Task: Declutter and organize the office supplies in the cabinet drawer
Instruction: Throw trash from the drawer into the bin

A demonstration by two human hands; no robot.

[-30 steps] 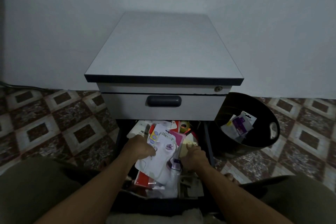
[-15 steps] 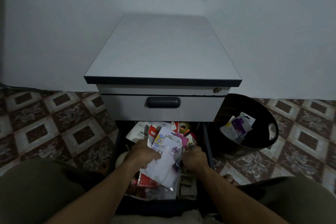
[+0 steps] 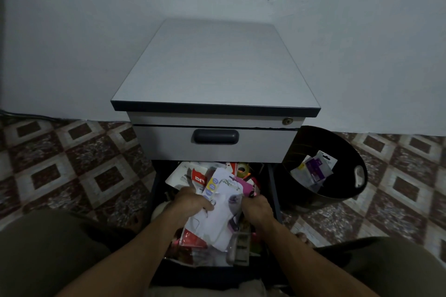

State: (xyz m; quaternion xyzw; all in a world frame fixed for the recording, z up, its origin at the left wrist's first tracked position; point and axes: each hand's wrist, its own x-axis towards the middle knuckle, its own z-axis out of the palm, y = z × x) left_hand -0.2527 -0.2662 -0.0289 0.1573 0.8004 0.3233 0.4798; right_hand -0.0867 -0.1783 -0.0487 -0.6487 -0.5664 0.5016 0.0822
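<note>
While both hands reach into the open lower drawer [image 3: 155, 185], at 6 o'clock of the grey cabinet [image 3: 214, 67], mixed packets lie heaped inside it. Left hand [image 3: 190, 202]: fingers curled round the 9 o'clock edge of a white packet [image 3: 217, 219] atop the heap. Right hand [image 3: 257, 207]: fingers curled at the packet's 3 o'clock edge; in the dim view I cannot tell what it holds. Red packet [image 3: 199, 178] and tape roll [image 3: 242, 169] lie at 12 o'clock of the hands. Upper drawer [image 3: 169, 144] is closed. Black bin [image 3: 301, 152] stands at 3 o'clock of the lower drawer, holding purple-and-white packets [image 3: 316, 171].
</note>
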